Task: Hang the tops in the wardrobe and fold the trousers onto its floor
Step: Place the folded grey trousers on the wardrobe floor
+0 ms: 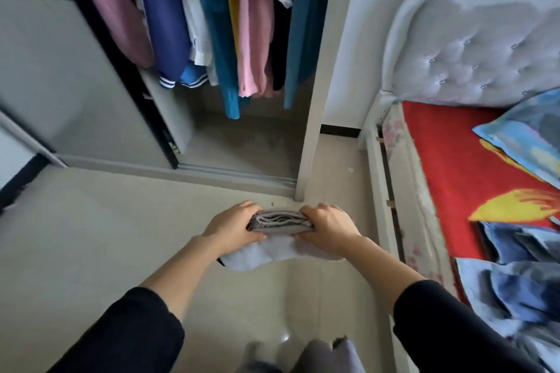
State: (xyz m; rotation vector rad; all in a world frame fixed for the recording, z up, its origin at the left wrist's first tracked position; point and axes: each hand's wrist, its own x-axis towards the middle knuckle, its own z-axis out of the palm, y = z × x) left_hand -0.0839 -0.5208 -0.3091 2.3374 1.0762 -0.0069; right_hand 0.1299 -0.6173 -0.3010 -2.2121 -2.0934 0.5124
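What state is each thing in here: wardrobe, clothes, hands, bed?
Wardrobe door: slid open.
Hanging tops: hung up inside, side by side.
Grey garment: folded, held between both hands.
White garment: under the grey one, held with it.
Left hand: grips the stack's left end.
Right hand: grips its right end.
Bedding: rumpled on the bed.
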